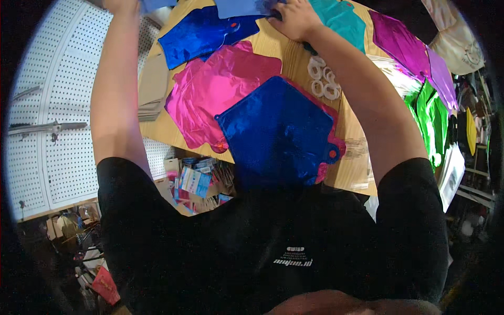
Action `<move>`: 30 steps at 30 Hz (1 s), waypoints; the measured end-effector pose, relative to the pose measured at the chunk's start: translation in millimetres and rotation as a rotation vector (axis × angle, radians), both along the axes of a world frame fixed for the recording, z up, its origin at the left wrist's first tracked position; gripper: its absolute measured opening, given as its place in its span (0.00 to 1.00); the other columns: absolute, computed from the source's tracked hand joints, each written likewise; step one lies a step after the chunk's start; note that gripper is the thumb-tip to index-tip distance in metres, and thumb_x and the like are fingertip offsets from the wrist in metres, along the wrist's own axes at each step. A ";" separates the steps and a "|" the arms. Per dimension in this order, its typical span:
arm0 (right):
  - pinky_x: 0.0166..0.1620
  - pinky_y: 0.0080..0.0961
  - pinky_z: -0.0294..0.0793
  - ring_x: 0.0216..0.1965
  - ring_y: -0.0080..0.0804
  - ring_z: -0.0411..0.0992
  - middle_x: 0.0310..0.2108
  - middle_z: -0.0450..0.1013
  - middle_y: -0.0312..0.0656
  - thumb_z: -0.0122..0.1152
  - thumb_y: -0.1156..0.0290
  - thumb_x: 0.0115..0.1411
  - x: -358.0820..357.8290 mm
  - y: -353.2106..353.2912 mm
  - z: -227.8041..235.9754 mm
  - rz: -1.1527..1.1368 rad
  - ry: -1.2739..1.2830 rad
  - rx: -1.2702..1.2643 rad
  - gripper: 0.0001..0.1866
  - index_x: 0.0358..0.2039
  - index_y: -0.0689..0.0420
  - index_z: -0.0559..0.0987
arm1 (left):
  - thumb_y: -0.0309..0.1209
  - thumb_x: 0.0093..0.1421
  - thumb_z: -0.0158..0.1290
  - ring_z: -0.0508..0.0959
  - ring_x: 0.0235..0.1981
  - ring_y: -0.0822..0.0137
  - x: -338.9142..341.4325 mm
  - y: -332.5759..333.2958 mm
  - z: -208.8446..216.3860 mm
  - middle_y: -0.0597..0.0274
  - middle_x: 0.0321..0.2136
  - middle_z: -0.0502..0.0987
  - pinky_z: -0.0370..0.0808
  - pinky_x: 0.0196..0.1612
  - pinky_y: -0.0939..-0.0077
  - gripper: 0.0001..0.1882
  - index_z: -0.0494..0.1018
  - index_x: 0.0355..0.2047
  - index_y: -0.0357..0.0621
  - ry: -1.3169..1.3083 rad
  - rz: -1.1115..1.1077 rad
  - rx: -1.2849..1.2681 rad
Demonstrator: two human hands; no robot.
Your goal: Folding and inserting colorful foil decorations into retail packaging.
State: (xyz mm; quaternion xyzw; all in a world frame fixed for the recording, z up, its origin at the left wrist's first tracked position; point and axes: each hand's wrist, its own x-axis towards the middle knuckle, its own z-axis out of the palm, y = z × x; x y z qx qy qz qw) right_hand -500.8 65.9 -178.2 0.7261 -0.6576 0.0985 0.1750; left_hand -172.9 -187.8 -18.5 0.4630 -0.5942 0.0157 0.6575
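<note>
At the top edge my left hand (122,5) is mostly cut off, its fingers out of sight beside a strip of blue foil (157,4). My right hand (296,20) reaches to the far side of the table, thumb and fingers closed at the edge of a pale-lit blue foil balloon (241,7), flat and partly outside the picture. Below it lies a darker blue foil balloon (197,37). Nearer me, a flat blue five-sided foil balloon (278,126) overlaps crinkled pink foil balloons (226,79). A teal foil balloon (341,23) lies beyond my right wrist.
Several white rings (323,79) sit by my right forearm on the wooden table (346,168). Purple (401,44) and green foil balloons (430,115) lie at the right. Brown card pieces (152,86) are stacked left; small packets (197,181) fill a space below. A white pegboard (68,105) stands left.
</note>
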 end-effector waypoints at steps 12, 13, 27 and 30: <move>0.35 0.32 0.81 0.34 0.32 0.79 0.34 0.78 0.44 0.57 0.45 0.70 84.9 162.3 149.1 0.000 -2.044 0.255 0.27 0.49 0.59 0.73 | 0.28 0.58 0.60 0.85 0.36 0.54 -13.4 325.4 -65.5 0.59 0.39 0.86 0.82 0.39 0.63 0.12 0.82 0.44 0.49 -0.867 -0.265 -0.369; 0.35 0.32 0.81 0.34 0.32 0.79 0.34 0.78 0.44 0.57 0.45 0.70 79.7 176.6 143.1 -0.015 -2.043 0.247 0.27 0.49 0.59 0.73 | 0.29 0.58 0.60 0.85 0.39 0.55 -14.8 341.7 -77.1 0.58 0.41 0.84 0.82 0.41 0.62 0.12 0.81 0.43 0.46 -0.908 -0.400 -0.428; 0.35 0.20 0.81 0.34 0.23 0.78 0.37 0.78 0.41 0.63 0.82 0.65 75.6 300.6 41.6 -0.075 -1.540 0.291 0.25 0.61 0.57 0.67 | 0.36 0.50 0.69 0.81 0.54 0.54 -21.6 473.8 -151.3 0.56 0.51 0.81 0.79 0.55 0.60 0.25 0.79 0.49 0.41 -1.007 -0.805 0.070; 0.34 0.20 0.80 0.32 0.22 0.77 0.36 0.78 0.40 0.62 0.82 0.65 75.9 310.7 40.9 -0.184 -1.486 0.310 0.25 0.61 0.57 0.67 | 0.44 0.50 0.70 0.78 0.58 0.52 -18.2 475.7 -150.2 0.54 0.56 0.78 0.76 0.60 0.56 0.30 0.79 0.50 0.40 -1.037 -0.812 0.135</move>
